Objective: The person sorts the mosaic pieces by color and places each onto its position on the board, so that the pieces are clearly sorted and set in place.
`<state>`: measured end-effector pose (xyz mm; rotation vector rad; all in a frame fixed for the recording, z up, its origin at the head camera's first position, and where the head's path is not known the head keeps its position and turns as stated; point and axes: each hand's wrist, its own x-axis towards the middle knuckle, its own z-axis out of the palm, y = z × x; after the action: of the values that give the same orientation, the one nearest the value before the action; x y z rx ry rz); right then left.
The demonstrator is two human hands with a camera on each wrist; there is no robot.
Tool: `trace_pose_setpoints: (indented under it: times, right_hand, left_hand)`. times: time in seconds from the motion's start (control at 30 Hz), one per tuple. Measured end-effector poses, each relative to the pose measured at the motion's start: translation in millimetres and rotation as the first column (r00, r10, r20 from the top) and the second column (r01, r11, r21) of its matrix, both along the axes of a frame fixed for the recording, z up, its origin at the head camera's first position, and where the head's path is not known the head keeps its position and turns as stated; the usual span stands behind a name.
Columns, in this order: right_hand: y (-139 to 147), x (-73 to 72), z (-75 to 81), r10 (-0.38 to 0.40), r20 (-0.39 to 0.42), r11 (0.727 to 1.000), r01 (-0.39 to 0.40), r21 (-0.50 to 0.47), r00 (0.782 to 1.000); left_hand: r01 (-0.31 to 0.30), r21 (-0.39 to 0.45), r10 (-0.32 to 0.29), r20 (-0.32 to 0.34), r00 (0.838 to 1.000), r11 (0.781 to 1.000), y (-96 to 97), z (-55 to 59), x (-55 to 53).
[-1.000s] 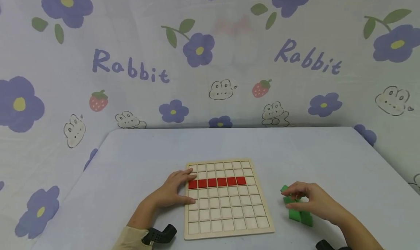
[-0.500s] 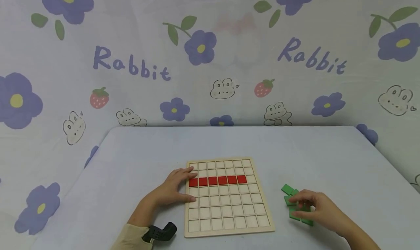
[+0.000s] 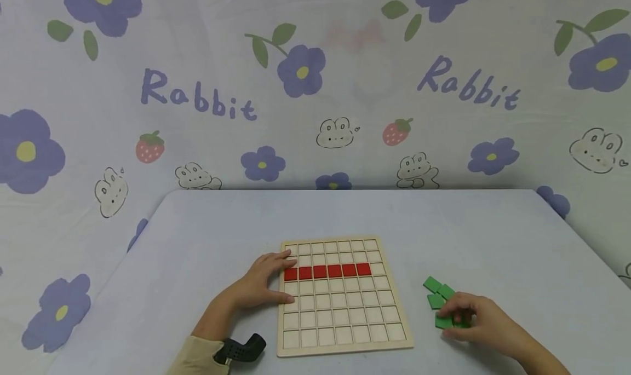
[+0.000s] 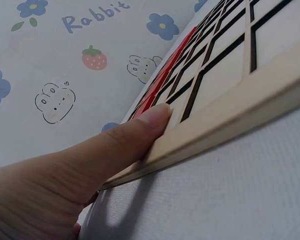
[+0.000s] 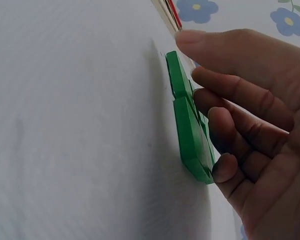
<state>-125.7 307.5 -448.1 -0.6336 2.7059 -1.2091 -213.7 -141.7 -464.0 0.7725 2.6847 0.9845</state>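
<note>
A wooden grid board (image 3: 345, 351) lies on the table, with a row of several red square tiles (image 3: 320, 271) in one of its upper rows. My left hand (image 3: 261, 282) rests on the board's left edge; in the left wrist view its thumb (image 4: 140, 125) lies extended across the frame. To the right of the board, my right hand (image 3: 480, 321) is over a loose cluster of green square tiles (image 3: 436, 301), partly covering them. In the right wrist view, its thumb and loosely bent fingers are apart, beside the green tiles (image 5: 192, 137), and no tile is seen pinched.
The white tabletop (image 3: 222, 221) reaches back to a patterned cloth (image 3: 365, 107) with flowers and rabbits. A black wrist device (image 3: 244, 348) sits at the left sleeve (image 3: 197, 356). Some table surface separates the board from the green tiles.
My right hand has moved slightly towards me and to the right over the green tiles, leaving the farther ones uncovered. The left hand stays on the board.
</note>
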Motion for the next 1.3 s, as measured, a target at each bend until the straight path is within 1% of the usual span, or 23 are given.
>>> trace_pose_setpoints:
  times: [0.1,0.17,0.23,0.4,0.6,0.7,0.97,1.07,1.3]
  right_hand:
    - [1.3,1.1,-0.4,0.020,-0.021,1.000,-0.020,0.003,1.000]
    - [1.8,1.6,-0.5,0.031,-0.050,1.000,-0.030,0.009,0.998]
    - [2.0,2.1,0.1,0.031,-0.071,0.999,-0.030,0.025,0.997]
    - [1.6,3.7,0.2,0.015,-0.124,0.998,-0.008,0.057,0.992]
    - [0.8,4.8,-2.0,-0.001,-0.174,0.998,0.012,0.062,0.985]
    - [0.4,5.5,-2.4,-0.014,-0.170,0.997,0.027,0.075,0.985]
    - [-1.4,6.5,0.9,-0.036,-0.102,0.988,0.051,0.144,0.994]
    - [-2.3,7.1,2.2,-0.027,-0.086,0.988,0.039,0.152,0.996]
    - [-2.8,5.6,2.2,0.015,-0.090,0.987,-0.001,0.161,0.996]
  left_hand:
    - [0.002,-0.002,-0.002,-0.004,1.000,1.000,0.2,0.2,0.2]
    - [0.003,-0.005,-0.003,-0.004,1.000,1.000,0.3,0.6,0.3]
    - [0.004,-0.006,-0.004,-0.005,1.000,1.000,0.4,1.5,0.5]
    - [0.005,-0.014,-0.005,-0.014,1.000,1.000,0.7,3.1,0.5]
    - [0.006,-0.015,-0.006,-0.004,1.000,1.000,0.5,3.1,1.3]
    - [0.006,-0.011,-0.006,0.003,1.000,1.000,0.0,2.5,1.7]
    - [0.014,0.001,-0.014,-0.010,1.000,1.000,-1.1,0.6,2.4]
    - [0.012,0.003,-0.012,-0.006,1.000,1.000,-1.0,0.0,2.1]
    - [0.005,-0.008,-0.005,-0.002,1.000,1.000,-1.3,1.1,1.7]
